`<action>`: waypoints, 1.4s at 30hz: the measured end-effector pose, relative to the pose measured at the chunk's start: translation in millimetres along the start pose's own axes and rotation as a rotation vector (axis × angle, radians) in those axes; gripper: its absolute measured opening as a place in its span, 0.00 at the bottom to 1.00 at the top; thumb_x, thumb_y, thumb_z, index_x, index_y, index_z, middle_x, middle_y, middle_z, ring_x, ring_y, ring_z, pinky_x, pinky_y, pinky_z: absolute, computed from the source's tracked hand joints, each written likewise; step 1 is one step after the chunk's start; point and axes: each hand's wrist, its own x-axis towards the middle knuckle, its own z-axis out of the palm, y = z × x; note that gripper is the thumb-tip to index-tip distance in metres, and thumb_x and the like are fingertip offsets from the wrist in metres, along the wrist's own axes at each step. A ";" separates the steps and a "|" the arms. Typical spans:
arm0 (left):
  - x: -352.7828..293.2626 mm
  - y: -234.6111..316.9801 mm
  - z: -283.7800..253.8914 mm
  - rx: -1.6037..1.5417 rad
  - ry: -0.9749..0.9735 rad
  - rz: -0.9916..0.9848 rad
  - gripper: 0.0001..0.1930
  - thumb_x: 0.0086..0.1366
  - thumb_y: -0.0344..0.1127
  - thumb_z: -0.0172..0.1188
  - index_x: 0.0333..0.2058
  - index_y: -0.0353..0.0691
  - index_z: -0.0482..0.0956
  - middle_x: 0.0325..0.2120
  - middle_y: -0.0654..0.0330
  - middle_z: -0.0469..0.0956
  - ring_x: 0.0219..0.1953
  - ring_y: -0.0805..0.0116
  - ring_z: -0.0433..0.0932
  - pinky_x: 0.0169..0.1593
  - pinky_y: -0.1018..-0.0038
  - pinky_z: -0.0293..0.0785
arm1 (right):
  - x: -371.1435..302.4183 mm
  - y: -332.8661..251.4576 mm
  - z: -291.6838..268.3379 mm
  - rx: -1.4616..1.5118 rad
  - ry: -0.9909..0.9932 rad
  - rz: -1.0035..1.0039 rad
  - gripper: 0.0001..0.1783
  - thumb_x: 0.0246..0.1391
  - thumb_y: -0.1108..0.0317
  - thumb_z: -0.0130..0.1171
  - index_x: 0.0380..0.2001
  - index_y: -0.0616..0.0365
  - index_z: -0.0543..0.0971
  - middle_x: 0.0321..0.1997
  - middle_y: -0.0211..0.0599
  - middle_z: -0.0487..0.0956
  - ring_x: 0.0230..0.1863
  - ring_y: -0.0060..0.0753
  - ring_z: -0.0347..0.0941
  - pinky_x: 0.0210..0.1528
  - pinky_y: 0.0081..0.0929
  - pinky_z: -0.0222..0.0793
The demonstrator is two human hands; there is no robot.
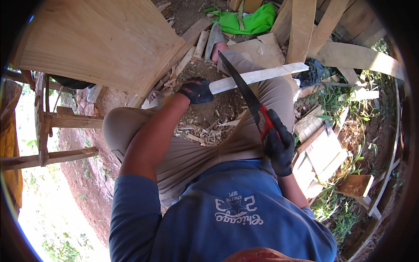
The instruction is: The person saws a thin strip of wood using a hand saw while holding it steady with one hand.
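Note:
My left hand (pixel 196 90), in a black glove with red marks, is closed around the near-left end of a pale wooden strip (pixel 273 73). The strip slants up to the right, above my right thigh. In my black-gloved right hand (pixel 279 143) is a hand saw (pixel 247 94) with a red and black handle and a long, dark, tapering blade. Its blade points up and to the left and crosses in front of the strip near the middle. Whether blade and wood touch, I cannot tell. The blade's teeth are too small to make out.
A large wooden panel (pixel 104 41) stands at the upper left. Shavings (pixel 205 133) lie between my legs. Long boards (pixel 301 30) lean at the upper right, near a green bag (pixel 248 21). Cut wood pieces (pixel 321 153) lie to my right, and a wooden frame (pixel 74 121) stands left.

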 end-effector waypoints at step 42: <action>1.7 4.1 24.2 -0.064 -0.068 -0.065 0.25 0.55 0.50 0.66 0.49 0.44 0.87 0.45 0.44 0.86 0.48 0.43 0.86 0.54 0.54 0.81 | -3.6 -30.3 -28.7 -0.322 -0.065 -0.196 0.23 0.66 0.75 0.59 0.64 0.54 0.79 0.44 0.52 0.87 0.36 0.55 0.85 0.37 0.43 0.81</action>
